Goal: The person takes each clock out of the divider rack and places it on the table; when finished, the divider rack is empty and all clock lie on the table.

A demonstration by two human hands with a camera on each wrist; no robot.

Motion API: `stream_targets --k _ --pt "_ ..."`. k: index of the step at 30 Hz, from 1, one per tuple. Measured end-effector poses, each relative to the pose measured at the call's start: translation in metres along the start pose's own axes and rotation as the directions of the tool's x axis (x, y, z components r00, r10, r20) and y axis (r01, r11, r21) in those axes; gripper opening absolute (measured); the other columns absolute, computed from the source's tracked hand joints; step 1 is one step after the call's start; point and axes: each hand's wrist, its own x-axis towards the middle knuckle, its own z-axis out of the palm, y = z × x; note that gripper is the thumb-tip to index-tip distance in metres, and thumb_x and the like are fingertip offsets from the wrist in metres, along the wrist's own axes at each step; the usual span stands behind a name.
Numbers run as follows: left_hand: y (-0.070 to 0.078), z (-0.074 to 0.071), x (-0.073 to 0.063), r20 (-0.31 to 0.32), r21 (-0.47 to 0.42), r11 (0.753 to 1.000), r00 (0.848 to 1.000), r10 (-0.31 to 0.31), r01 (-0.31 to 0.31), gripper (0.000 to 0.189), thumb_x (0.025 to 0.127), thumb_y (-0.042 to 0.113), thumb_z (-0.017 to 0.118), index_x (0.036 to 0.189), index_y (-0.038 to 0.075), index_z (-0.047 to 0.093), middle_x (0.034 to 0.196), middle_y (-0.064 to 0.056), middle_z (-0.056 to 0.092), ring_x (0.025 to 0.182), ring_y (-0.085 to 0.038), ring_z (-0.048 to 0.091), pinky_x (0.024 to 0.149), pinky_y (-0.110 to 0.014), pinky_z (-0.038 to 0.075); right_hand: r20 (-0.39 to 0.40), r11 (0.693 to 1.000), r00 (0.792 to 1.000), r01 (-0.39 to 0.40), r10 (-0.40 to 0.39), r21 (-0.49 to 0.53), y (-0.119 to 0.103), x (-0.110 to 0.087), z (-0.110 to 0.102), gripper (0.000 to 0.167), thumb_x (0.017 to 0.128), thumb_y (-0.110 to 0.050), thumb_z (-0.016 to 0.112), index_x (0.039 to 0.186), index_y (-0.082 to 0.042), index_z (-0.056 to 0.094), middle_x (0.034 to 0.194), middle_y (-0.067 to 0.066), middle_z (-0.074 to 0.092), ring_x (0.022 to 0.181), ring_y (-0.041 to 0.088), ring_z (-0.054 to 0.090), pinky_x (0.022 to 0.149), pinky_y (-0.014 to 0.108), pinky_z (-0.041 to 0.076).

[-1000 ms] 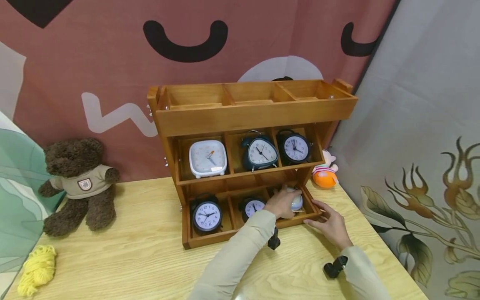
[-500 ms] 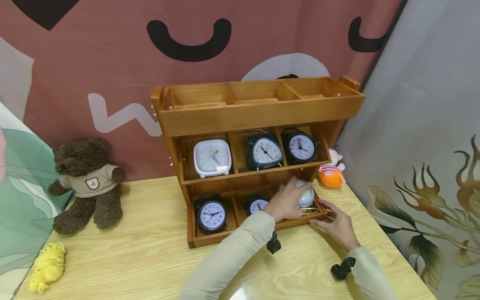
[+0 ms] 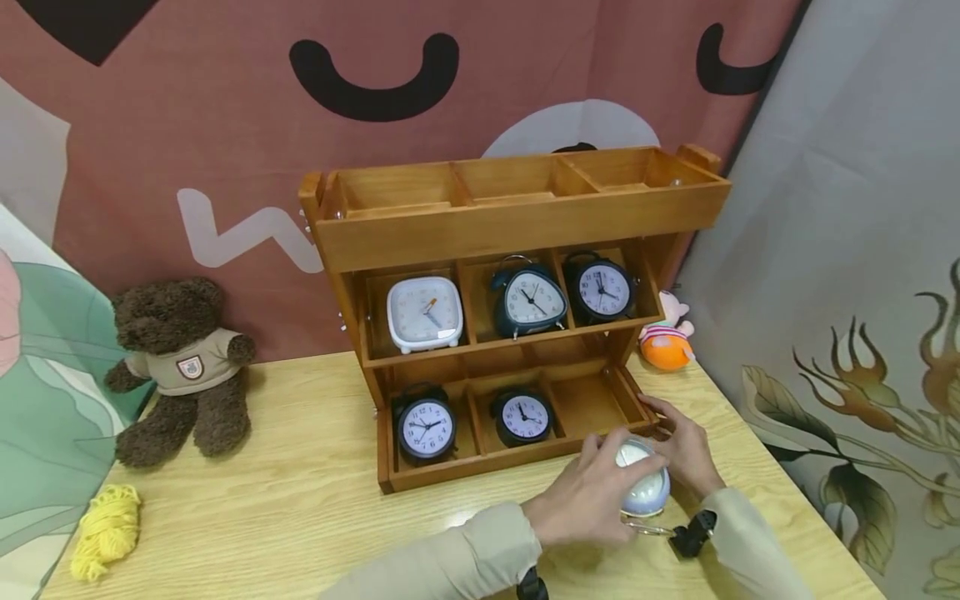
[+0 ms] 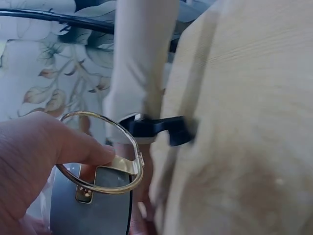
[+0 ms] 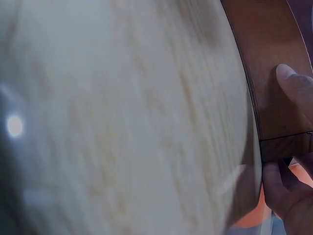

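My left hand (image 3: 583,498) grips a round, pale blue-white alarm clock (image 3: 649,493) just in front of the rack's lower right corner. The clock has a gold ring handle (image 4: 139,169), and in the left wrist view my finger lies at its gold mount. Beside it, my right hand (image 3: 692,454) holds the bottom tier's right front corner on the wooden rack (image 3: 517,239). The right wrist view has the thumb on the wood's front and fingers round the side. In the bottom tier, two dark round alarm clocks, left (image 3: 426,428) and middle (image 3: 524,417), stand beside a bare right compartment.
The middle tier holds a white square clock (image 3: 425,313), a dark triangular clock (image 3: 533,300) and a black round clock (image 3: 603,289). A brown teddy bear (image 3: 180,367) and yellow yarn (image 3: 107,532) are left. An orange-bottomed plush toy (image 3: 666,346) sits behind the rack's right side.
My left hand has lifted the pale clock out of the bottom right compartment and brought it forward, towards me. My right hand has stayed at the rack's corner.
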Motion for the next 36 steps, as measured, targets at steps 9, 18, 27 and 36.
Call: stream_targets --k 9,18,27,36 --pt "0.001 0.031 -0.004 0.033 0.027 0.996 0.996 -0.087 0.087 0.087 0.064 0.037 0.085 0.141 0.039 0.044 0.13 -0.003 0.042 0.096 -0.02 0.046 0.059 -0.013 0.036 -0.009 0.999 1.0 -0.021 0.021 0.029 0.001 -0.002 0.003 0.071 0.074 -0.014 0.083 0.137 -0.009 0.052 0.133 0.023 0.056 0.106 0.043 0.065 0.082 0.041 0.056" --pt "-0.003 0.053 -0.002 0.035 0.018 0.98 0.979 -0.198 0.198 0.088 0.06 0.034 0.085 0.14 0.039 0.046 0.127 -0.004 0.044 0.093 -0.021 0.047 0.058 -0.017 0.038 0.006 0.998 1.0 -0.009 0.009 0.06 -0.003 0.001 0.004 0.069 0.074 -0.013 0.083 0.136 -0.009 0.053 0.133 0.021 0.056 0.106 0.042 0.065 0.081 0.039 0.056" --pt "-0.001 0.057 0.006 0.034 0.039 0.964 0.964 -0.264 0.263 0.087 0.064 0.041 0.084 0.141 0.041 0.043 0.127 -0.006 0.044 0.093 -0.021 0.046 0.058 -0.019 0.04 0.017 0.998 1.0 -0.02 0.019 0.053 -0.003 0.0 0.001 0.071 0.075 -0.015 0.083 0.138 -0.01 0.051 0.135 0.023 0.054 0.106 0.043 0.065 0.081 0.04 0.057" --pt "-0.001 0.057 0.007 0.056 0.042 0.963 0.962 -0.268 0.266 0.09 0.064 0.043 0.083 0.143 0.041 0.04 0.129 -0.005 0.042 0.091 -0.021 0.047 0.06 -0.02 0.041 0.012 0.999 0.999 -0.04 0.04 0.022 0.0 -0.001 0.001 0.071 0.075 -0.019 0.083 0.138 -0.011 0.051 0.136 0.023 0.054 0.106 0.044 0.064 0.081 0.042 0.056"
